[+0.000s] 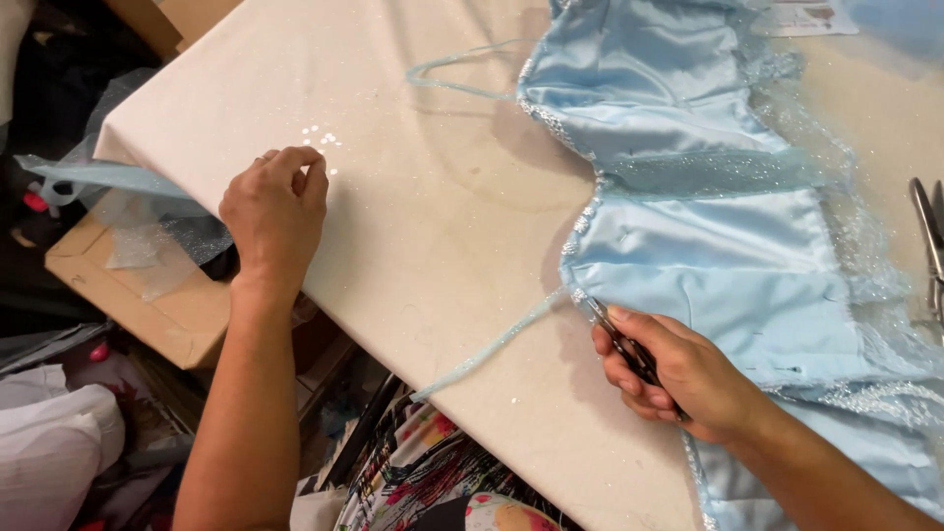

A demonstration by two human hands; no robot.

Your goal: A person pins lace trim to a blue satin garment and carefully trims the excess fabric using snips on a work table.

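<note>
The left hand (273, 209) rested on the cream table cover (442, 246), its fingertips pinched narrowly beside a small cluster of loose sequins (321, 140); whether one was already gripped could not be told. The right hand (678, 374) was closed around slim pliers (618, 339), tips at the beaded edge of the light blue satin garment (708, 236) just beyond its knuckles. Judged step: picking up a sequin for that edge. The next move called for a fine pinch.
</note>
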